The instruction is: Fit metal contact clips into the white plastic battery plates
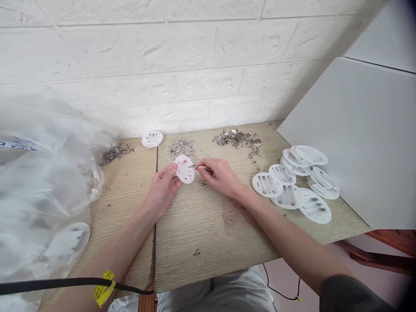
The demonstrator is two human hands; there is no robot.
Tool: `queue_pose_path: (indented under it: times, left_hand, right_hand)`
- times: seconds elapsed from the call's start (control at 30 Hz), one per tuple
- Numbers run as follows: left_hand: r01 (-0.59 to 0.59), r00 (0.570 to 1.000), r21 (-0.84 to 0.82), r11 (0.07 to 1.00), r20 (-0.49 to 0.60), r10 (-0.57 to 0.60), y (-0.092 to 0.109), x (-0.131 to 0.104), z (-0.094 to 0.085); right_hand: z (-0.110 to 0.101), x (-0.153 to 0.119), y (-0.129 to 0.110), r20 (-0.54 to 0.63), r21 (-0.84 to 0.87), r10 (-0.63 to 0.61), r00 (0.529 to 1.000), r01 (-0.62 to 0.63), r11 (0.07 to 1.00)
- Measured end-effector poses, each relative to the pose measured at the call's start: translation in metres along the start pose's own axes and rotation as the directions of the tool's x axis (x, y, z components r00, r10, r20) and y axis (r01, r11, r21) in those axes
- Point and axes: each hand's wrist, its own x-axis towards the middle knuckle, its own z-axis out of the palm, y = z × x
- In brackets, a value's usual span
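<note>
My left hand (165,187) grips a white oval plastic battery holder (186,174) by its left edge, thumb on top, tilted up above the table. My right hand (221,175) is closed round a thin tool (203,167) with a metal tip; it may be tweezers, but fingers hide most of it. The tip touches or nearly touches the holder's right side. Just behind lies a pile of small metal contacts (182,146). A wider, darker pile of metal contacts (235,138) sits to the right, near the wall.
Several battery holders (287,196) lie overlapping on the right beside a grey panel (354,143). More holders (152,138) stand by the wall. A large plastic bag (42,186) fills the left, next to metal bits (117,152). A black cable (65,284) crosses the lower left.
</note>
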Motion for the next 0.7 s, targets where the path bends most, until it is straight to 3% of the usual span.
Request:
queue_pose_path:
  times: [0.3,0.7]
  left_hand:
    - [-0.027,1.0,0.07,0.997,0.018,0.026,-0.0019,-0.001,-0.0033]
    - [-0.032,0.999,0.096,0.995,0.045,0.028,-0.0027,-0.0013,-0.0026]
  right_hand:
    - [-0.0029,0.0006,0.0066,0.039,-0.159,-0.08,0.996,0.085,0.984]
    - [-0.0047,0.0009,0.0025,0.071,-0.304,-0.067,0.995,0.085,0.949]
